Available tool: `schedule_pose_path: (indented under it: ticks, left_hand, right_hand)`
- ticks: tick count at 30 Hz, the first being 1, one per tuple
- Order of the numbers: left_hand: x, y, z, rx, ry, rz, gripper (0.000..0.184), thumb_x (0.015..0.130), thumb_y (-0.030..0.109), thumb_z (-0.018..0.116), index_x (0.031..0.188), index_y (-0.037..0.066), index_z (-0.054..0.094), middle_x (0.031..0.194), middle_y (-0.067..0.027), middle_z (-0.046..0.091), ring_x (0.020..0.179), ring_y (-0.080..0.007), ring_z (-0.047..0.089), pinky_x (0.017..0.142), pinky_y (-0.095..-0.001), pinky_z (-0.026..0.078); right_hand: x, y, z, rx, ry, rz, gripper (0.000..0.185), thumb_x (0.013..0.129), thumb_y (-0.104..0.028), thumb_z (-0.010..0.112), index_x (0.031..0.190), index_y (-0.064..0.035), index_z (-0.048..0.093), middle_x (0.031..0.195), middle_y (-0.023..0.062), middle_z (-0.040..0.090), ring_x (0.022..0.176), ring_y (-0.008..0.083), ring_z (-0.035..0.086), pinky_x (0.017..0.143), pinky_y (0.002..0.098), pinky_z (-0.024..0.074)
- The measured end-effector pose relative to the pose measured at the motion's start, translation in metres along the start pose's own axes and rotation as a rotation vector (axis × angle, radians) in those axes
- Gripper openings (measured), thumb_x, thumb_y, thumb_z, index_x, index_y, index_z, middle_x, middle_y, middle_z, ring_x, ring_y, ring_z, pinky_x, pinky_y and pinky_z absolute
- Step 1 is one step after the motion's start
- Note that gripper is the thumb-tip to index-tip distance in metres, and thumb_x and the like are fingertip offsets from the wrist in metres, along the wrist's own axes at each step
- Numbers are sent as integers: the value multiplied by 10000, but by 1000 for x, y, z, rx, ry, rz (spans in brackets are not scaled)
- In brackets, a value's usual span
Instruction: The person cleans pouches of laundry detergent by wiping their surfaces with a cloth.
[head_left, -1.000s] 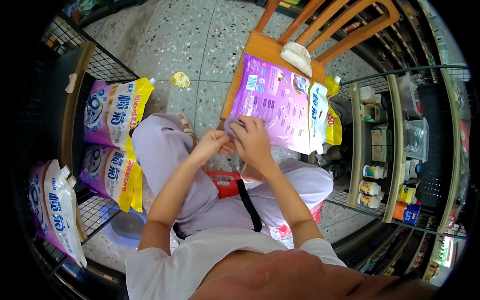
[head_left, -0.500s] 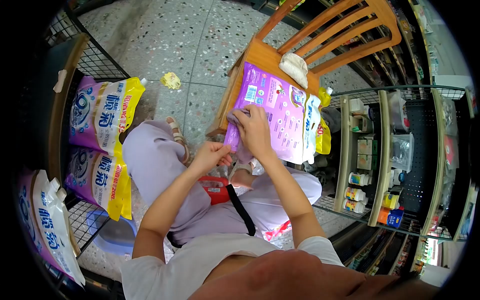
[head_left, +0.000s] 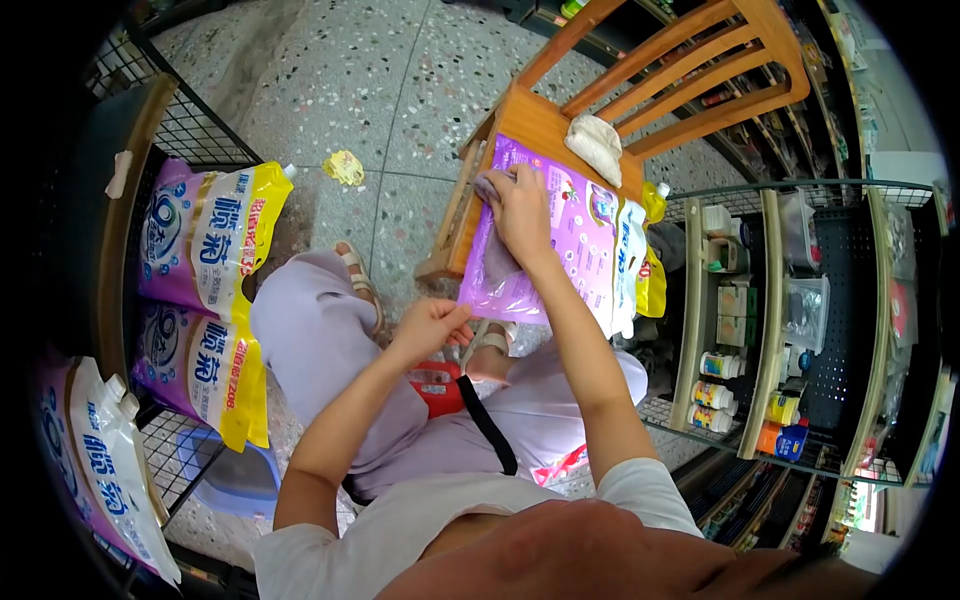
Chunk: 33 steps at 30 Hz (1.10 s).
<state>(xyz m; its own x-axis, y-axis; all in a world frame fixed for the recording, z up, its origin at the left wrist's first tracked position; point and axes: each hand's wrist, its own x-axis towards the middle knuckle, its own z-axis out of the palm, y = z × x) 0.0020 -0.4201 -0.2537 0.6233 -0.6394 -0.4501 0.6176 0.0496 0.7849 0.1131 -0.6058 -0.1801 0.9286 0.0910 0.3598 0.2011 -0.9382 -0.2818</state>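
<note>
A purple laundry detergent bag (head_left: pixel 578 262) lies on the wooden chair's seat, its printed back facing up and its white spout end to the right. My right hand (head_left: pixel 522 218) is closed on a greyish-purple cloth (head_left: pixel 494 258), pressed against the left part of the bag. Part of the cloth hangs below my fingers over the plastic. At the bag's lower left corner, my left hand (head_left: pixel 434 330) pinches the edge between thumb and fingers. A second bag with a yellow end (head_left: pixel 652 288) shows from beneath the purple one.
The wooden chair (head_left: pixel 548 116) carries a folded white cloth (head_left: pixel 595 150) near its backrest. More detergent bags (head_left: pixel 212 235) stand on the left rack. A shelf with bottles (head_left: pixel 712 394) is at right. A crumpled yellow piece (head_left: pixel 344 168) lies on the floor; a bluish basin (head_left: pixel 232 480) sits lower left.
My right hand has moved the cloth up and away from the bag's lower left corner. My left hand stays at that corner. The view has shifted slightly.
</note>
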Motion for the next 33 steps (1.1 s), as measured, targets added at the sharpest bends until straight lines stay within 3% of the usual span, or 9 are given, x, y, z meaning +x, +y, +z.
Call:
schedule_pose_path:
  ticks: [5,8,15,19,24,27,33]
  left_hand:
    - [-2,3,3,-30,22,-22,351,984,311,580,866,-1,686,758,-57,688,646,-106,643,615,-239,526]
    - [-2,2,2,-51,18,-19,342,982,303,585,877,-5,689,761,-57,688,651,-106,644,618,-240,530]
    - [0,-2,1,-74,-6,-21,327,984,299,580,925,-3,692,770,-53,685,663,-106,645,628,-239,527]
    - [0,-3,0,-56,-24,-27,349,1000,327,551,1026,8,690,798,-72,694,699,-131,671,657,-252,538]
    - [-1,-2,2,-64,2,-38,336,998,307,550,1023,2,688,787,-57,680,682,-115,652,635,-235,516]
    - [-1,-1,2,-64,6,-27,322,999,291,546,1023,3,688,777,-50,672,674,-104,640,621,-224,503]
    - [1,-3,-2,-20,-1,-39,335,1011,324,535,1038,26,683,823,-56,691,723,-121,658,671,-250,527]
  right_hand:
    - [22,20,15,6,62,2,260,779,-77,715,1039,-94,727,926,157,589,899,347,540,799,425,463]
    - [37,35,23,-25,82,-15,203,794,-161,715,983,-89,733,905,165,578,867,358,545,751,451,466]
    - [58,55,35,-10,94,-8,194,797,-135,697,982,-141,752,888,173,597,867,357,548,760,443,463]
    - [64,57,40,2,125,29,184,801,-143,696,977,-137,749,889,172,596,868,361,551,770,444,462]
    - [66,56,43,-41,163,57,175,810,-154,693,976,-131,742,895,174,597,871,367,554,784,451,466]
    - [61,54,41,-44,150,63,229,849,-227,677,1057,-149,731,935,164,602,911,363,551,793,442,466]
    - [23,35,24,-49,141,9,258,828,-157,682,1081,-115,713,983,150,600,930,355,543,823,427,461]
